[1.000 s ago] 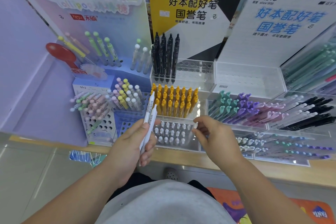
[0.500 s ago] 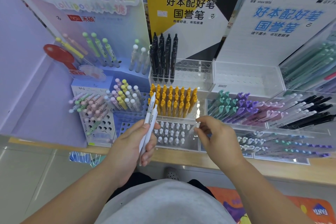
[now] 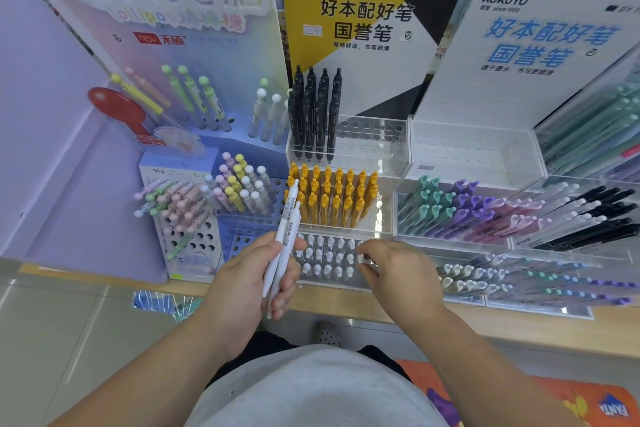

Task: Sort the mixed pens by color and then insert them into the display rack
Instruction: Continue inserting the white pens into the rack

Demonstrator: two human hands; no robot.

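Note:
My left hand (image 3: 249,281) grips two white pens (image 3: 284,239) that point up and away, their tops in front of the yellow pens (image 3: 332,198). My right hand (image 3: 398,274) pinches the top of a white pen (image 3: 361,257) at the right edge of the clear front tier (image 3: 329,284), where several white pens (image 3: 325,258) stand in holes. Black pens (image 3: 317,114) stand in the rack's top tier.
A blue lollipop-pen rack (image 3: 214,198) with pastel pens stands to the left. Clear trays (image 3: 512,215) with teal, purple, pink and black pens lie to the right. The wooden shelf edge (image 3: 519,326) runs below the racks. A foot (image 3: 329,334) shows below.
My right hand has moved down with the white pen toward the front tier's right edge. My left hand with its two pens has barely shifted.

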